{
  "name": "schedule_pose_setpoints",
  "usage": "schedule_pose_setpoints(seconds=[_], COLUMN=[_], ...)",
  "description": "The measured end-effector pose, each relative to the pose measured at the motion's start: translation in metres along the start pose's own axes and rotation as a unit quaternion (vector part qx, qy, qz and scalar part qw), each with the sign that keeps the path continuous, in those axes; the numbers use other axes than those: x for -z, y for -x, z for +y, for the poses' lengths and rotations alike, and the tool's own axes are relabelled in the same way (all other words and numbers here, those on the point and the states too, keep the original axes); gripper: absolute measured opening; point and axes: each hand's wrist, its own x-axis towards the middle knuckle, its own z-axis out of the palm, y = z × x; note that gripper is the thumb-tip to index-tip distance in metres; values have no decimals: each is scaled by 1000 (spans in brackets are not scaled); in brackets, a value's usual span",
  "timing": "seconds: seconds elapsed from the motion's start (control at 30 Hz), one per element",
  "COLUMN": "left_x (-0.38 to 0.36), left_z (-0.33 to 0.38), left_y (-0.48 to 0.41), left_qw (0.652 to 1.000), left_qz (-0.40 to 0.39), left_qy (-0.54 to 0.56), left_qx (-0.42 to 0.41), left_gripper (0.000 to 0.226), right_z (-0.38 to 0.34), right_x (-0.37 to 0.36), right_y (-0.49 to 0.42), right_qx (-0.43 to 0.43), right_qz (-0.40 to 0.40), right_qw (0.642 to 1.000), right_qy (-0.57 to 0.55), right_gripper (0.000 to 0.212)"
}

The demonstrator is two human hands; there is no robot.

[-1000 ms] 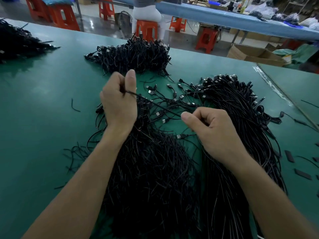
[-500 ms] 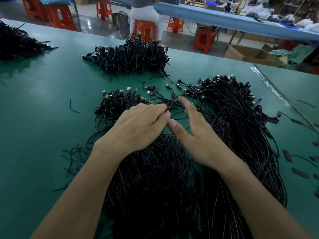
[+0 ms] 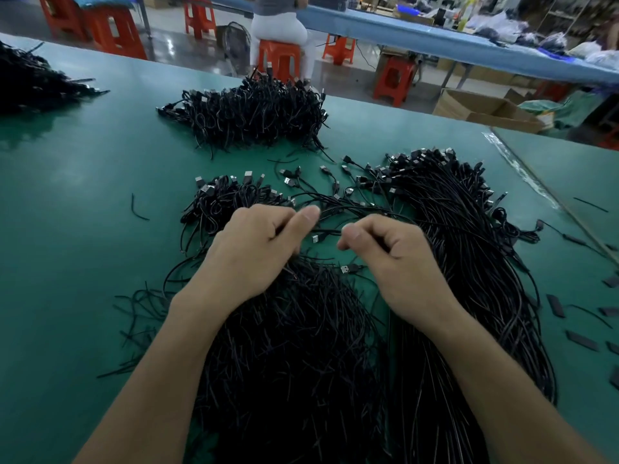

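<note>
Black USB cables lie in heaps on a green table [image 3: 73,202]. My left hand [image 3: 254,249] and my right hand [image 3: 398,259] hover over the near heap [image 3: 291,346], fingers curled. Between them runs one black cable [image 3: 326,232] with a metal USB plug at its left end; my right hand pinches it between thumb and forefinger, and my left hand's thumb and fingers close on cable at the other side. A long bundle of straight cables [image 3: 469,262] lies under and right of my right hand.
A tangled cable pile [image 3: 254,112] sits at the table's far side, another [image 3: 30,82] at far left. Loose plugs [image 3: 321,182] lie ahead of my hands. Small black strips [image 3: 581,339] lie at right. A seated person [image 3: 278,25] and orange stools [image 3: 392,78] are beyond.
A second ago my hands held one cable taut in the air. They dropped flat onto the heap, and now they have curled and drawn apart, pinching a cable between them.
</note>
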Motion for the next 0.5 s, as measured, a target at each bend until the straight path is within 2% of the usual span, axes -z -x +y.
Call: schedule_pose_setpoints(seconds=[0.07,0.13,0.23,0.3,0.33,0.4,0.47,0.5], left_x=[1,1,-2,-6,-8,-11,-14,-15], left_z=[-2,2,17,29,34,41,39,35], left_y=[0,4,13,19,20,19,13,10], left_qw=[998,983,916,851,817,761,737,739], left_qz=[-38,-134,-276,-317,-314,-258,-155,-98], left_qy=[25,114,290,417,484,595,656,664], left_qx=[51,58,14,-10,-10,9,46,67], left_gripper=[73,69,65,58,55,51,48,48], right_z=[0,1,1,2,2,1,-1,-4], right_x=[6,12,16,13,10,3,-4,-5], right_y=[-4,-8,-13,-15,-15,-10,-1,3], right_qx=[-5,-16,-38,-63,-76,-83,-67,-59], right_qz=[54,95,78,25,-12,-101,-190,-224], right_qw=[996,985,981,988,991,989,979,972], right_qy=[-78,-144,-172,-142,-114,-68,-8,31], right_gripper=[25,25,25,27,28,32,32,33])
